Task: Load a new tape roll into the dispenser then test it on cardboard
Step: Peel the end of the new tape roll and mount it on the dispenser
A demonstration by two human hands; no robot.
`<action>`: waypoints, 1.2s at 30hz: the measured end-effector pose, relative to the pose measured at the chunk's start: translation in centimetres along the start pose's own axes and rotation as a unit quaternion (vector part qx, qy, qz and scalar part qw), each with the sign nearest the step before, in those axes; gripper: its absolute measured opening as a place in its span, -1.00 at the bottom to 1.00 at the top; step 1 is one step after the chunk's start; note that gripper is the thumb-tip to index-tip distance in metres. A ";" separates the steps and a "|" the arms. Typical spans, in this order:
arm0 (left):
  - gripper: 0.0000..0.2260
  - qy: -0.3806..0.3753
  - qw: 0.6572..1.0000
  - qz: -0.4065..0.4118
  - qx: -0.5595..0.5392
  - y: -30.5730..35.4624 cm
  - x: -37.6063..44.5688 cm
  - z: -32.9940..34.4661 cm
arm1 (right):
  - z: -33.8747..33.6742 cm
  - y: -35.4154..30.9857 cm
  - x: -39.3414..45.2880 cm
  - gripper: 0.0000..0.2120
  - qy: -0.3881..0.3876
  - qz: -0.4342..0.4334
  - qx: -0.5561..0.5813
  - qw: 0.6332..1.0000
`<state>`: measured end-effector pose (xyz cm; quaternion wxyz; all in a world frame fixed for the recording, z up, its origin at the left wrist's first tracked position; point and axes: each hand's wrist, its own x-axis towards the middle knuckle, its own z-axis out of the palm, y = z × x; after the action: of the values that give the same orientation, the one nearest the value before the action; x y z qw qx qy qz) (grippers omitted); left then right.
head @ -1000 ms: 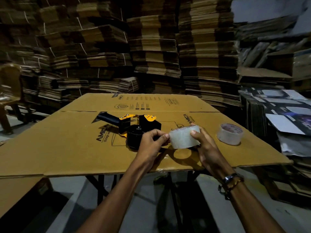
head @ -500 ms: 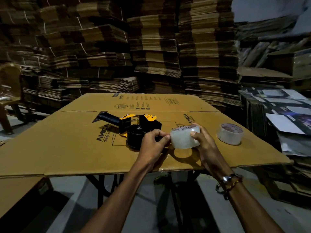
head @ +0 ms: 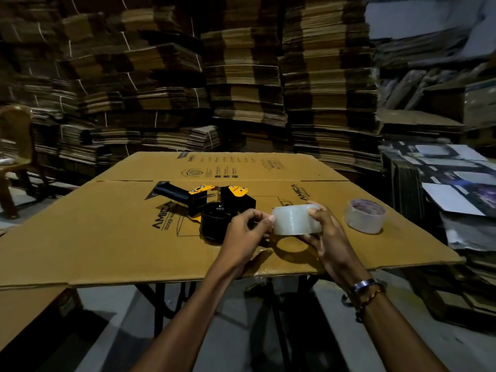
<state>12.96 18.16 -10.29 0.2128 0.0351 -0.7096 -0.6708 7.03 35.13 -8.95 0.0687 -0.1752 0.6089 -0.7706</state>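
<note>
A clear tape roll (head: pixel 294 220) hangs a little above the flat cardboard sheet (head: pixel 107 232), gripped from the right by my right hand (head: pixel 328 240). My left hand (head: pixel 245 234) pinches at the roll's left edge with thumb and forefinger. Just behind my left hand lies the black and yellow tape dispenser (head: pixel 212 208) on its side, its handle pointing back left and its black hub bare. A second tape roll (head: pixel 364 216) rests flat on the cardboard to the right.
The cardboard sheet lies on a folding table whose front edge is near my wrists. Tall stacks of flattened boxes (head: pixel 241 76) fill the background. Printed sheets (head: pixel 456 189) pile up at the right, and a brown chair (head: pixel 14 146) stands at the far left.
My left thumb and forefinger have shifted slightly along the roll's left edge. The roll and my right hand stay almost in place. The dispenser and the second roll have not moved.
</note>
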 end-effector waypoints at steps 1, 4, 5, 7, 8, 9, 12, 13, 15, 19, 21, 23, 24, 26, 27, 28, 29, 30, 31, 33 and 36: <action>-0.92 -0.004 1.000 0.003 0.009 0.0 0.1 0.0 | 0.0 0.0 0.0 -0.76 0.001 -0.002 -0.003 1.000; -0.94 -0.008 0.999 0.011 0.033 -0.2 0.2 -0.1 | 0.0 0.1 -0.1 -0.68 -0.001 -0.006 -0.012 1.000; -0.93 -0.009 0.999 0.010 0.035 -0.2 0.2 -0.2 | 0.0 0.1 -0.1 -0.68 0.000 -0.007 -0.015 1.000; -0.92 -0.020 0.999 0.002 0.028 -0.1 0.2 -0.3 | 0.0 0.1 -0.1 -0.69 0.000 -0.008 -0.017 1.000; -0.92 -0.028 0.999 -0.004 0.024 -0.1 0.2 -0.3 | 0.0 0.1 -0.1 -0.69 -0.001 -0.008 -0.017 1.000; -0.92 -0.036 0.999 -0.011 0.020 -0.1 0.3 -0.3 | 0.0 0.1 -0.1 -0.68 0.000 -0.006 -0.017 1.000; -0.91 -0.057 0.998 -0.031 -0.003 -0.2 0.5 -0.3 | 0.2 0.1 0.1 -0.74 0.009 0.001 -0.004 1.000; -0.91 -0.062 0.997 -0.036 -0.019 -0.2 0.5 -0.3 | 0.3 0.0 0.1 -0.78 0.012 0.006 0.002 1.000; -0.90 -0.070 0.995 -0.038 -0.057 -0.1 0.5 -0.3 | 0.3 0.0 0.3 -0.83 0.018 0.017 0.016 1.000; -0.86 -0.066 0.990 -0.035 -0.123 0.0 0.3 -0.3 | 0.1 0.1 0.5 -0.84 0.024 0.021 0.040 0.999; -0.86 -0.065 0.994 -0.034 -0.082 -0.2 0.4 -0.2 | 0.1 0.2 0.4 -0.84 0.028 0.012 0.043 0.999; -0.88 -0.063 0.997 -0.028 -0.017 -0.3 0.5 0.0 | 0.0 0.2 0.4 -0.84 0.032 0.004 0.043 0.999; -0.89 -0.061 0.998 -0.025 0.005 -0.4 0.5 0.1 | 0.0 0.2 0.4 -0.83 0.032 0.000 0.041 0.999; -0.95 -0.056 0.998 -0.013 0.025 -0.3 0.4 0.2 | 0.1 0.2 0.3 -0.79 0.033 -0.008 0.026 0.999; -0.95 -0.052 0.998 -0.008 0.031 -0.3 0.3 0.1 | 0.1 0.2 0.3 -0.77 0.034 -0.013 0.016 0.999; -0.93 -0.045 0.998 -0.004 0.037 -0.4 0.4 0.1 | 0.2 0.2 0.2 -0.75 0.035 -0.017 0.006 0.999; -0.91 -0.037 0.998 0.000 0.047 -0.4 0.4 0.1 | 0.3 0.1 0.1 -0.73 0.036 -0.021 -0.003 0.999; -0.90 -0.029 0.997 0.007 0.064 -0.4 0.4 0.1 | 0.3 0.1 0.1 -0.72 0.035 -0.026 -0.010 0.999; -0.88 -0.021 0.996 0.021 0.089 -0.4 0.3 0.2 | 0.3 0.2 0.0 -0.71 0.033 -0.031 -0.017 0.999; -0.88 -0.003 0.984 0.062 0.167 -0.3 0.0 0.6 | 0.3 0.2 -0.2 -0.69 0.028 -0.042 -0.033 0.998; -0.91 0.020 0.962 0.100 0.253 -0.2 -0.4 0.9 | 0.3 0.3 -0.3 -0.69 0.018 -0.046 -0.041 0.998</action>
<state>12.96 19.09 -10.58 0.2769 0.0301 -0.8516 -0.4440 7.42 34.85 -9.22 0.0146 -0.1915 0.6327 -0.7502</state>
